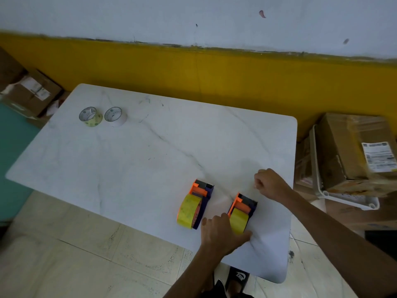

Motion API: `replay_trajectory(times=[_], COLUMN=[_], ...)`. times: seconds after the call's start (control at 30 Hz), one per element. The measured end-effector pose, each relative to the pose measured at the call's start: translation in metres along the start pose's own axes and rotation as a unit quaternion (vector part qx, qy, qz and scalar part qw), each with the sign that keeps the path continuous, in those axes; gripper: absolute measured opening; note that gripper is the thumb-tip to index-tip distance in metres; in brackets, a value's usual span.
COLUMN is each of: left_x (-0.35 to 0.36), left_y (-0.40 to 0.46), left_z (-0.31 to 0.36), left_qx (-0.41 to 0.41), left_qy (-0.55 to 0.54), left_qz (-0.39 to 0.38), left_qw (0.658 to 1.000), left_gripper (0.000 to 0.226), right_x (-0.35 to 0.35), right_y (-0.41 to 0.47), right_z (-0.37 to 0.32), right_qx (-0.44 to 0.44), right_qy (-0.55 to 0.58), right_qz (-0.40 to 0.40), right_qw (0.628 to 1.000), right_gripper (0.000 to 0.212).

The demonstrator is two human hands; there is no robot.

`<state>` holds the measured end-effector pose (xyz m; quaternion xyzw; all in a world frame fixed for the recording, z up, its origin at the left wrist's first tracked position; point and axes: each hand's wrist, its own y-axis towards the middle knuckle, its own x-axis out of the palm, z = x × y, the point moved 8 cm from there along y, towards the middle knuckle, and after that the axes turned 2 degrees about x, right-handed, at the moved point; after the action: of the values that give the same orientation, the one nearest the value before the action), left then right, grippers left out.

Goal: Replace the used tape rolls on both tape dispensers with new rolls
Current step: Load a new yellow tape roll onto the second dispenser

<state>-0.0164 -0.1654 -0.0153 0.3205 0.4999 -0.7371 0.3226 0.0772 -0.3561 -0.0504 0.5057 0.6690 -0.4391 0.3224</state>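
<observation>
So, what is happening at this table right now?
A person works at a white marble-look table with two orange tape dispensers, both holding yellow rolls. The left hand rests on the right dispenser. The right hand is closed just beyond it, perhaps pulling the tape end, which is too thin to see. The left dispenser is untouched. Two nearly used rolls lie at the far left corner.

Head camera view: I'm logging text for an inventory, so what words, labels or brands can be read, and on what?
"NIKE": white lettering on the black slide sandal.
White shipping label on the brown cardboard box: too blurred.
Print inside the two small tape rolls: too small.
</observation>
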Motion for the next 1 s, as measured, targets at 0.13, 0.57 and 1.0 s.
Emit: replay_trajectory(times=[0.13,0.57,1.0], left_x=[0.000,0.008,0.025], left_y=[-0.001,-0.010,-0.052], left_z=[-0.001,-0.019,-0.048], left_qx=[-0.010,-0.009,0.018], left_qy=[-0.014,-0.024,-0.221], left_qz=[-0.009,-0.063,0.036], left_qw=[1.000,0.998,0.974], left_gripper=[0.076,0.054,0.045], right_x=[0.006,-0.029,0.040], right_y=[0.004,0.031,-0.013], right_z=[-0.008,0.004,0.003], right_qx=[0.025,0.055,0.115], right_qy=[-0.032,-0.171,0.116], right_qz=[0.007,0.053,-0.161], right_qw=[0.999,0.982,0.973], right_gripper=[0.044,0.017,0.017])
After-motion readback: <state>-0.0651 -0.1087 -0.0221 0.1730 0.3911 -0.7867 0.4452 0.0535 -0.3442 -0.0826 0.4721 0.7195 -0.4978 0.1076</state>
